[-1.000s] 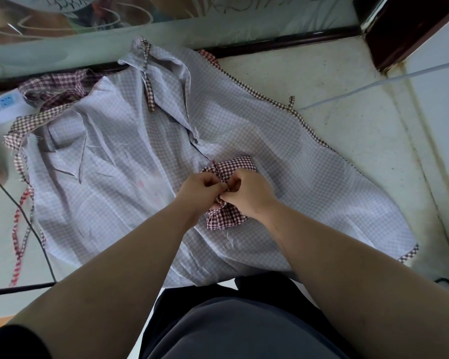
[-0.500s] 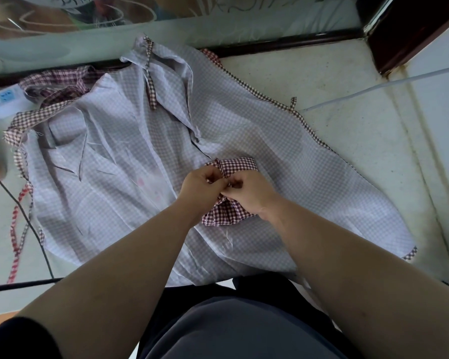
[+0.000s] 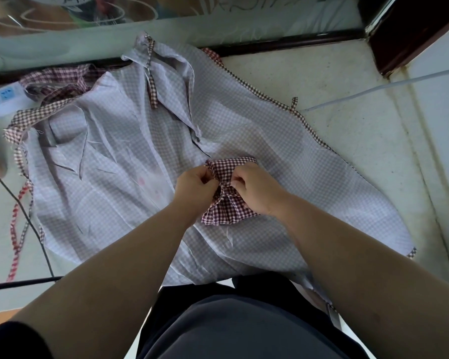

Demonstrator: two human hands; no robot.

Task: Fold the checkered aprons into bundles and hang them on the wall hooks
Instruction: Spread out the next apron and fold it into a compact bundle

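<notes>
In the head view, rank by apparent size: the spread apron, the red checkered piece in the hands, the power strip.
1. spread apron
2. red checkered piece
3. power strip, only partly visible, so this place is unsure.

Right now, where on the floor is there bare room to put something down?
Bare floor lies right of the apron, between its checkered hem, the dark baseboard and the white cable; more lies below that cable. The left is crowded: power strip, black cable, red tie. Left hand and right hand pinch the dark checkered piece mid-apron.
</notes>
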